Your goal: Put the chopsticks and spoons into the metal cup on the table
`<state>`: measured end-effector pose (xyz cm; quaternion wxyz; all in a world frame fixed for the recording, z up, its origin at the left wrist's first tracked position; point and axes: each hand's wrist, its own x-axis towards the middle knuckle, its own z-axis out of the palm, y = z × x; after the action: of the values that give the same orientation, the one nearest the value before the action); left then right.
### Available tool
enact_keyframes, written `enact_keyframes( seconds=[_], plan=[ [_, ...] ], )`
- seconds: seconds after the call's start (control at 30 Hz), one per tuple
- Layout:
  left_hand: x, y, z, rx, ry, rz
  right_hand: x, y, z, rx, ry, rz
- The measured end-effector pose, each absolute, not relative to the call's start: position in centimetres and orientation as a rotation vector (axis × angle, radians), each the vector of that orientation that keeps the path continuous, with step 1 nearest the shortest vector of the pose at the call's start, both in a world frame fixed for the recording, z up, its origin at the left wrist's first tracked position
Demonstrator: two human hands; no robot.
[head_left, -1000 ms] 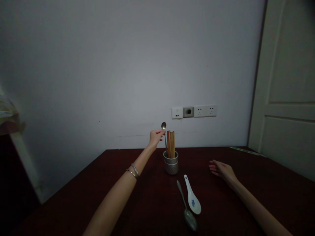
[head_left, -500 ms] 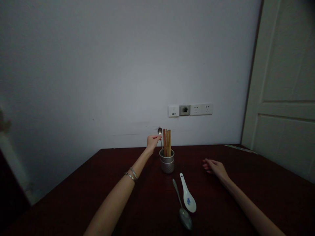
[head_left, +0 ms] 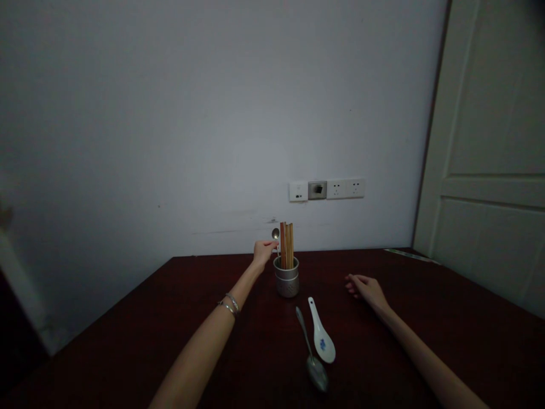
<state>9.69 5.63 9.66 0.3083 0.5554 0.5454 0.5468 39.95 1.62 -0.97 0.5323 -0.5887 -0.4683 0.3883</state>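
Observation:
My left hand (head_left: 264,251) pinches a small metal spoon (head_left: 276,233) by its handle, bowl upward. The lower end of that handle reaches inside the rim of a grey metal utensil holder (head_left: 287,285). Several wooden chopsticks (head_left: 286,245) stand upright in the holder. My right hand (head_left: 367,288) rests on the table to the right of it, empty, with relaxed, slightly bent fingers apart. In front of the holder lie a white ceramic soup spoon (head_left: 323,341) with a blue mark and, left of it, a larger metal spoon (head_left: 317,373).
The dark red table (head_left: 170,318) runs back to a pale wall (head_left: 213,113). Sockets and switch plates (head_left: 336,189) are set in the wall. A pale door (head_left: 489,142) stands at the right, and a thin strip (head_left: 411,255) lies near the table's back right edge.
My left hand has lowered the small spoon, so its handle now sits down inside the holder's rim. My right hand stays on the table. The view has shifted slightly.

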Motion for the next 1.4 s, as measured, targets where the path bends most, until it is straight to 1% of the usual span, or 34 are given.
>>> enact_keyframes(
  seconds=[0.8, 1.13, 1.4],
  plan=[
    [9.6, 5.7, 7.3, 1.45, 1.397, 1.383, 40.0, 1.9, -1.6, -1.402, -1.199, 0.878],
    [9.5, 5.7, 7.1, 1.478, 1.413, 1.32, 39.9, 1.6, -1.4, -1.387, -1.218, 0.859],
    [9.4, 6.0, 6.5, 1.515, 1.324, 1.399, 39.9, 1.7, -1.5, -1.367, -1.23, 0.859]
  ],
)
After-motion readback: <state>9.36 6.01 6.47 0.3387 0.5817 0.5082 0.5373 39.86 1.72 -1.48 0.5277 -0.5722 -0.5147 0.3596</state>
